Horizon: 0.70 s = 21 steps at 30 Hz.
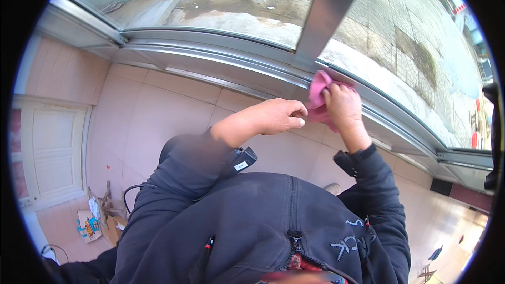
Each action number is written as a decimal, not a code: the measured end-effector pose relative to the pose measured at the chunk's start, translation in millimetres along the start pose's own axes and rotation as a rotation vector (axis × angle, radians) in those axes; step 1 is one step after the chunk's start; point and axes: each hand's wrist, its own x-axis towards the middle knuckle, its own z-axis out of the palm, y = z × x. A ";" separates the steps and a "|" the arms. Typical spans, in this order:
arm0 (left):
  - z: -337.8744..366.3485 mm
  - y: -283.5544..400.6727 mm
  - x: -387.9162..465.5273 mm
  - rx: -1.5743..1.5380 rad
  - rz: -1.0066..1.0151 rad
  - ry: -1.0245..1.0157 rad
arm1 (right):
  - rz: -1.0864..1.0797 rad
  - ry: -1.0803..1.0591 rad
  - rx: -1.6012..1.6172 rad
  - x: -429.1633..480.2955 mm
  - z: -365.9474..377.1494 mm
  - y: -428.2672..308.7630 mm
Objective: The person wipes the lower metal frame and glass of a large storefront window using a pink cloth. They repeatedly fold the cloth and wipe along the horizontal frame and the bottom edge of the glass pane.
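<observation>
A pink cloth (320,90) is bunched in my right hand (344,104), which rests at the metal window frame (221,53) just right of the upright post (331,8). Part of the cloth hangs below the frame's inner edge. My left hand (282,116) is held just left of the cloth, its fingers loosely curled and apart, holding nothing that I can see. Whether its fingertips touch the cloth's edge I cannot tell. Beyond the frame, large window panes (244,0) show paving outside. Dark sleeves cover both my forearms, with a black device at each wrist.
Light floor tiles (158,114) lie below the window. At the left is a pale panelled door (57,150). A printed bag (88,227), a cardboard box (114,228) and a wooden stool or chair (105,201) stand at the lower left. A black cable loops beside my left sleeve.
</observation>
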 end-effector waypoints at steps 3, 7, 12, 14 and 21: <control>-5.5 -5.6 -11.7 0.029 -0.005 0.013 | -0.069 0.197 0.144 24.5 21.1 -49.7; -12.2 -12.6 -28.4 0.020 0.007 0.031 | -0.191 0.310 0.254 43.6 38.1 -86.0; -24.3 -24.0 -39.8 0.019 0.020 0.061 | -0.381 0.220 0.481 84.8 48.0 -127.8; -30.7 -28.9 -41.4 0.036 0.008 0.050 | -0.429 0.186 0.545 99.9 48.4 -148.4; -44.1 -42.3 -50.2 0.179 -0.018 0.175 | -0.469 -0.065 0.930 138.0 39.2 -192.3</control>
